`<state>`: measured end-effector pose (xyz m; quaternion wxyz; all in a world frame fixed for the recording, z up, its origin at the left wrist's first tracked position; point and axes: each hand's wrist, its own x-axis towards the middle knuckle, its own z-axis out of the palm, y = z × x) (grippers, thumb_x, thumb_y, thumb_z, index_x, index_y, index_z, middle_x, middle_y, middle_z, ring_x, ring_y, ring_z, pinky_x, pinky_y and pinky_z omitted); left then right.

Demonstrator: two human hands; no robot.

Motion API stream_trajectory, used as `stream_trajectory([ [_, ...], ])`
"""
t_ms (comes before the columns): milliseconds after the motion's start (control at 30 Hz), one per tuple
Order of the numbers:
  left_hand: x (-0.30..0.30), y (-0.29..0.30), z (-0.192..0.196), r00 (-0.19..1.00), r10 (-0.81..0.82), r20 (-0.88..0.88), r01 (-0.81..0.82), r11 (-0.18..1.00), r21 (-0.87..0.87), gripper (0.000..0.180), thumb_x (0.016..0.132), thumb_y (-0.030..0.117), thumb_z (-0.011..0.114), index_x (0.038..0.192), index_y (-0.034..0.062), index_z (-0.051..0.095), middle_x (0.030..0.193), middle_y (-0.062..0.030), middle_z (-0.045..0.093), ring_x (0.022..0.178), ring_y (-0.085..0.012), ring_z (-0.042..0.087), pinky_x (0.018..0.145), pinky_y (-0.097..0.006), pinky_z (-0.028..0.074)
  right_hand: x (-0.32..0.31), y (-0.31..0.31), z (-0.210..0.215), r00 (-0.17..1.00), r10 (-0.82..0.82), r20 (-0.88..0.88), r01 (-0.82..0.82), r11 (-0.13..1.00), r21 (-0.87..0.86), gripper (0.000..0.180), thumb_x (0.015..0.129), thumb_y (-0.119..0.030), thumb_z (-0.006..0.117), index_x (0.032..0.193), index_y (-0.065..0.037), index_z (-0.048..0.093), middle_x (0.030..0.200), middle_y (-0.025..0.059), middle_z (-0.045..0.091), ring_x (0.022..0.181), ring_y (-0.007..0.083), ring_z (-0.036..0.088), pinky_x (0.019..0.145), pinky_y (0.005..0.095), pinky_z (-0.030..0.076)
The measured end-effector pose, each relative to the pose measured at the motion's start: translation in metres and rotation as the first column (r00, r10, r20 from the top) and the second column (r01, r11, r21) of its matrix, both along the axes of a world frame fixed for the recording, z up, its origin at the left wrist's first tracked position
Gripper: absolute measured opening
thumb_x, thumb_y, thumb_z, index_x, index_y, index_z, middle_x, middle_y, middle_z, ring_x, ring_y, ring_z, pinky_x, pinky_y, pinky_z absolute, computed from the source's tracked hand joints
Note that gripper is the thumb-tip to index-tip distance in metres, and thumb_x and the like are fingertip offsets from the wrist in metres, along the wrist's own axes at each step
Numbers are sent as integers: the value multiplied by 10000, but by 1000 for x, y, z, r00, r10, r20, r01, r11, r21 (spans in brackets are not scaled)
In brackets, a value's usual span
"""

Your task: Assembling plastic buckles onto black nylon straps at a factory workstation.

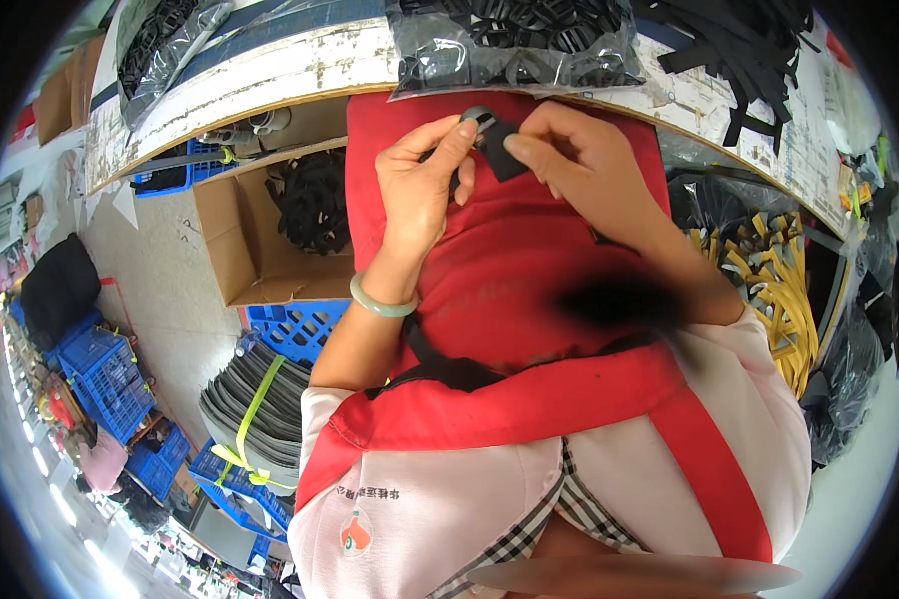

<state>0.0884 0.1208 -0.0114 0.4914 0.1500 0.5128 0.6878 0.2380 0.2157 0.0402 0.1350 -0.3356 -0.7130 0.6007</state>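
Above my red-aproned lap, my left hand (422, 178) pinches a small dark buckle (481, 118) between thumb and fingers. A short, wide black strap (500, 160) runs from the buckle, and the thumb and fingers of my right hand (581, 155) close on its edge. Whether the strap is threaded through the buckle I cannot tell. Part of another dark piece shows beneath my left fingers. Just beyond both hands, a clear plastic bag (519, 68) full of black buckles lies at the table's edge.
The worn white table (310, 62) curves across the far side. Black straps (734, 65) lie on its right, another bag of black parts (165, 55) on its left. Below stand a cardboard box (232, 235) of black pieces, yellow straps (784, 299) and a bundled grey stack (255, 404).
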Motion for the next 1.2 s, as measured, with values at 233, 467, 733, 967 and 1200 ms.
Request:
stream_trajectory([
  [233, 5, -9, -5, 973, -104, -206, 108, 994, 7, 132, 868, 35, 664, 978, -36, 685, 709, -43, 594, 477, -65, 481, 392, -199, 331, 2, 4, -22, 999, 15, 37, -6, 973, -229, 223, 920, -249, 621, 814, -58, 580, 613, -31, 509, 479, 26, 421, 425, 201, 301],
  [467, -7, -21, -1, 984, -134, -116, 139, 990, 34, 131, 868, 11, 650, 986, -33, 686, 733, -43, 579, 479, -63, 469, 402, -198, 325, -5, 8, -40, 996, -42, -79, -30, 671, -740, 197, 937, -246, 596, 876, -61, 568, 623, -35, 485, 456, 40, 410, 411, 195, 302],
  [733, -104, -117, 52, 898, 10, -440, -43, 997, -65, 336, 1005, 243, 461, 1152, -19, 610, 867, -71, 632, 478, -36, 431, 382, -170, 290, -23, 17, -61, 983, -77, -165, -17, 863, -505, 158, 951, -214, 551, 931, -60, 580, 656, -38, 497, 533, 32, 442, 487, 186, 356],
  [967, -83, -109, 31, 834, -145, -532, 68, 984, -163, 537, 988, 410, 447, 1351, 14, 422, 979, -48, 670, 490, -41, 469, 413, -178, 365, -44, -32, -27, 886, 455, -86, -458, 889, -18, 189, 895, -144, 625, 1061, -59, 593, 696, -13, 546, 616, 76, 487, 578, 231, 403],
  [1200, -5, -43, 4, 943, -282, -174, 277, 959, -57, 558, 1015, 447, 337, 1355, 11, 414, 993, -107, 624, 525, -70, 485, 394, -162, 329, -35, -25, -50, 870, 486, -89, -492, 867, -74, 165, 893, -177, 610, 881, -12, 616, 688, 56, 597, 582, 140, 560, 577, 288, 457],
])
